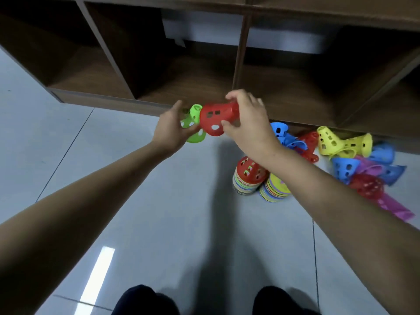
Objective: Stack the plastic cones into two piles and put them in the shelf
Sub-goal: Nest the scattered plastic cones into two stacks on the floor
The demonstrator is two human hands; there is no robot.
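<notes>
A dark wooden shelf runs along the floor, loose cones heaped at its foot beside two stacked piles (striped rims showing). The right hand grips a red cone, the left hand a green cone, fingers clenched round each

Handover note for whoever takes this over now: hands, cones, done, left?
Left hand grips the green cone; right hand grips the red cone, the two meeting in the air before the shelf.
Done: two piles stand on the floor.
Left: loose cones lie at right, unstacked. Nothing seen in the shelf yet.
</notes>
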